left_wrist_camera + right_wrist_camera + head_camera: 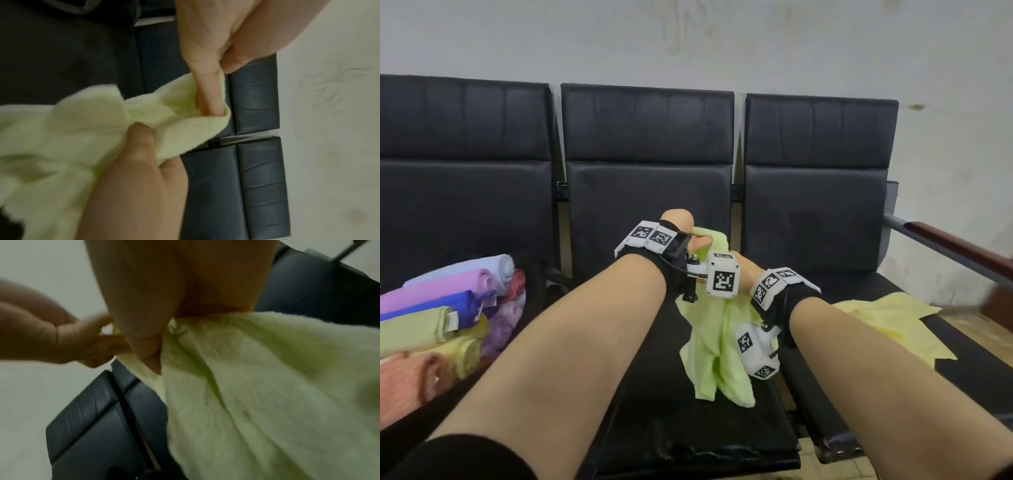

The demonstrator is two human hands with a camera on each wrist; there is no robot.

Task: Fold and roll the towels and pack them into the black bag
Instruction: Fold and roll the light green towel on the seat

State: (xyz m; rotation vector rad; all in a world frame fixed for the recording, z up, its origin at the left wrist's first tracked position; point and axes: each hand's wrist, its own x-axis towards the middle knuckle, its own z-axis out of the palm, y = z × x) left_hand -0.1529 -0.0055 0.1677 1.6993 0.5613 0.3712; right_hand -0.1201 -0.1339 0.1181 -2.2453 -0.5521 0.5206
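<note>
A light green towel [715, 346] hangs crumpled from both hands above the middle bench seat [671, 428]. My left hand [688, 233] is the higher one and pinches the towel's top corner; the left wrist view shows one finger of the left hand [211, 97] tucked into a fold of the towel [82, 146]. Just below and to the right, my right hand [748, 270] grips the same edge. In the right wrist view the right hand [152, 356] pinches the towel [257, 386], with the left hand [86, 340] close beside it. I cannot tell the black bag from the black seat.
Several rolled towels [448, 308] in lilac, blue, green, yellow and pink are stacked on the left seat. A pale yellow towel [887, 318] lies spread flat on the right seat. A wooden-topped armrest [945, 240] bounds the bench on the right. The backrests [647, 144] stand against a white wall.
</note>
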